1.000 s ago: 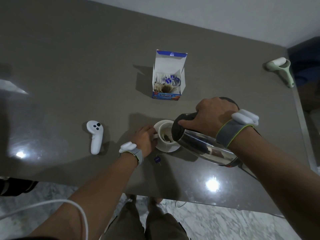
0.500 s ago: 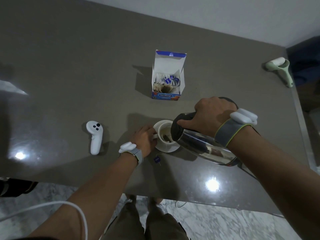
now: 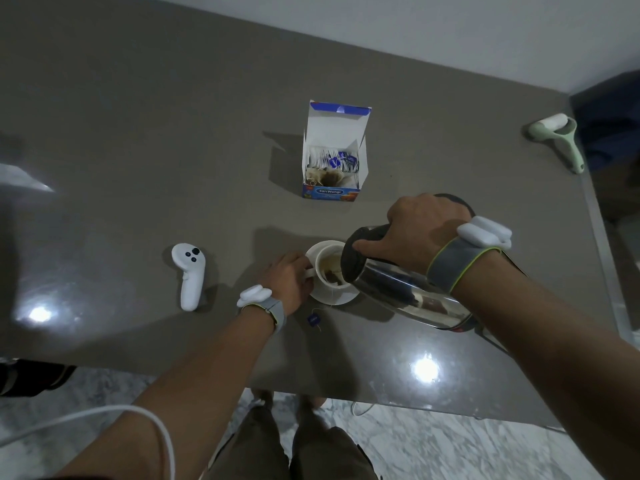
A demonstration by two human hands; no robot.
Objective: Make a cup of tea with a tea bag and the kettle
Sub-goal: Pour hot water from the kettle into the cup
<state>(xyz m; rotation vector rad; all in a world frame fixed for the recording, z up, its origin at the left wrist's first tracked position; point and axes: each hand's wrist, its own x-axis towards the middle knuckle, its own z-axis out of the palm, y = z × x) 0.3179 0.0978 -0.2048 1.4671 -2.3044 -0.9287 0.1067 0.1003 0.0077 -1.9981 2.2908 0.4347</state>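
- white controller (image 3: 188, 275) on the desk (image 3: 138, 133): unmoved
- left hand (image 3: 289, 282) still grasping the cup (image 3: 327, 268) handle, cup on its saucer (image 3: 334, 295)
- tea bag (image 3: 333, 275) in the cup, tag (image 3: 313, 320) on desk
- right hand (image 3: 420, 233) grasping the kettle (image 3: 398, 285), tilted, spout over cup; no real change from earlier

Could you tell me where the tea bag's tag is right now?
The tag lies on the table, just near-side of the saucer, beside the left wrist.
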